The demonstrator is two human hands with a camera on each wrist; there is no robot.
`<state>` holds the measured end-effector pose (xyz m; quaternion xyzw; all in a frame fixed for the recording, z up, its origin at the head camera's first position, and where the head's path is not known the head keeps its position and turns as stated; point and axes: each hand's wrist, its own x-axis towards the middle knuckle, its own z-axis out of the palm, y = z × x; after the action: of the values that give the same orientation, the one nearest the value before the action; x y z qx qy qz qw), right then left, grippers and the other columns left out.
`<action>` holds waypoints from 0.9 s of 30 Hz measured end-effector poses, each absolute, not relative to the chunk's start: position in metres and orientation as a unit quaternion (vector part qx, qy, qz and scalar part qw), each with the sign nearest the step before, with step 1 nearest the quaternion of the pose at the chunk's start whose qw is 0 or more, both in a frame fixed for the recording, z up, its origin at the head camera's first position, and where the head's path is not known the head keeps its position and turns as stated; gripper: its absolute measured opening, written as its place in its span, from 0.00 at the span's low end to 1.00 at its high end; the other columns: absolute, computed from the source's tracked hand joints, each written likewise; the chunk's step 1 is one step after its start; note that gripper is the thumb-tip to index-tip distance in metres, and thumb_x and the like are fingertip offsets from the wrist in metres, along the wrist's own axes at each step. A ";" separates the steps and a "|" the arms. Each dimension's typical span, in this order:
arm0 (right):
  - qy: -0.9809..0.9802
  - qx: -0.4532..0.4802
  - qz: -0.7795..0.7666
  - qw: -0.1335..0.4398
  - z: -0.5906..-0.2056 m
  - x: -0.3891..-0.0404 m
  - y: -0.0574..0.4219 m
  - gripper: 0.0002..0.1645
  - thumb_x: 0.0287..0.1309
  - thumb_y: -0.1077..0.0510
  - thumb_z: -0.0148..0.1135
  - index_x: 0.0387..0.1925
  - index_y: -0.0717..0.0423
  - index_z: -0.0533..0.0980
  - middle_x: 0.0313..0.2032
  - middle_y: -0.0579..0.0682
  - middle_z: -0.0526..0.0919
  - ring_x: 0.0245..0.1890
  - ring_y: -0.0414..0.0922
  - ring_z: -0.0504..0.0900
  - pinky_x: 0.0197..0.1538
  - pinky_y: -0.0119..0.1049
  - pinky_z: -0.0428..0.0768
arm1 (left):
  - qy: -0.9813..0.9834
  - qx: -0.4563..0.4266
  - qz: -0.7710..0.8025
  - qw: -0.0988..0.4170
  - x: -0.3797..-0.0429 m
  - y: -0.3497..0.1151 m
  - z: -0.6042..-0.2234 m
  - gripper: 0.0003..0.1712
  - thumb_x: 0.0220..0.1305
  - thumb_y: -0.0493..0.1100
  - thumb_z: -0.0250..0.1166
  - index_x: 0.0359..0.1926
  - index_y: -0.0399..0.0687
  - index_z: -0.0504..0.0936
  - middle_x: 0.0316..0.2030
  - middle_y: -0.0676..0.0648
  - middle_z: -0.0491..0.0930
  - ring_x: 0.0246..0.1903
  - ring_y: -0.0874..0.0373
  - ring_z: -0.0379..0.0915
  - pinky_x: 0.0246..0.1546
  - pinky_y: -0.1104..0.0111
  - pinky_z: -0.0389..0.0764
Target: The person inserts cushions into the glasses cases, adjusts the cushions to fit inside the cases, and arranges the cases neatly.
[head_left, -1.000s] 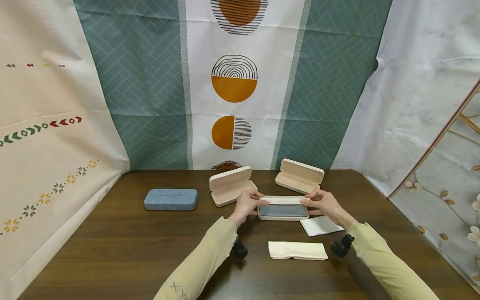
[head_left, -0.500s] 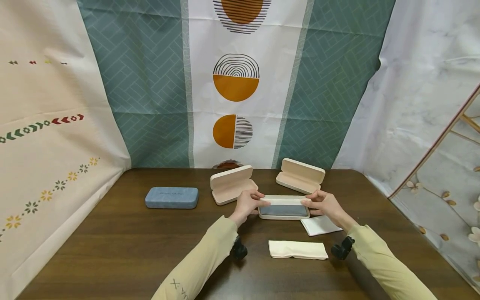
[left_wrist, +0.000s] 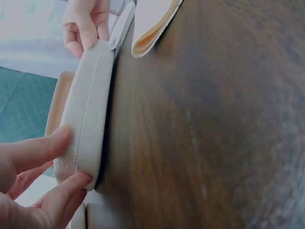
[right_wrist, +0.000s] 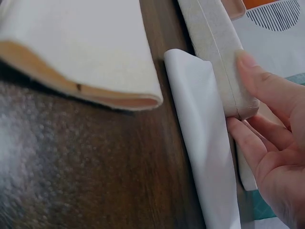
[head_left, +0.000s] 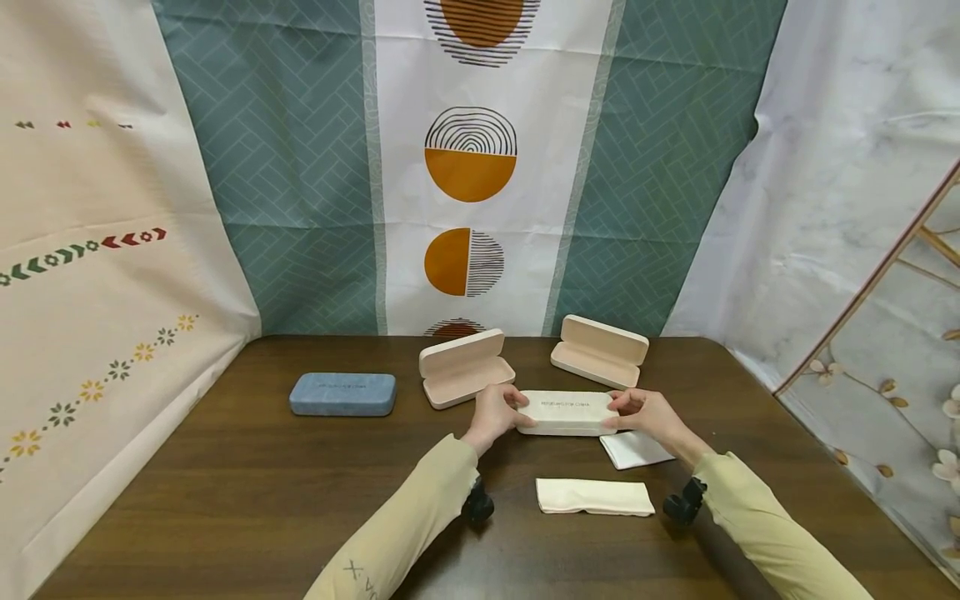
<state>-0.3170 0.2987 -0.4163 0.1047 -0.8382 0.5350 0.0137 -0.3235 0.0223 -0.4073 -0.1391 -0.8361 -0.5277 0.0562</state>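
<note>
A cream glasses case with dark lettering on its lid lies closed between both hands. My left hand holds its left end, and in the left wrist view the thumb and fingers span the seam between lid and base. At the other end my right hand grips the case, the thumb and fingers on either side of its corner in the right wrist view. The inside is hidden under the lid. Partly beneath the right hand lies a folded white cloth.
Behind the hands stand two open cream cases, a left one and a right one, both with pinkish linings. A closed blue case lies on the left of the brown table. A cream cloth pouch lies in front.
The lid of the cream glasses case, earlier part raised over a grey-blue interior, has come down and the case is closed. Both hands have stayed at its ends.
</note>
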 end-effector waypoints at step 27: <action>-0.854 0.217 0.468 -0.064 -0.409 -0.331 0.248 0.21 0.39 0.58 0.74 0.38 0.61 0.77 0.42 0.53 0.74 0.48 0.54 0.73 0.44 0.40 0.72 | -0.847 -0.151 -0.510 -0.011 -0.324 -0.037 -0.402 0.19 0.32 0.28 0.76 0.28 0.36 0.76 0.28 0.45 0.73 0.26 0.57 0.66 0.18 0.71 0.72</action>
<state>-0.3307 0.2483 -0.4086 0.2169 -0.8541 0.4685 -0.0637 -0.3235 -0.0372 -0.4018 -0.1506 -0.8465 -0.5105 -0.0109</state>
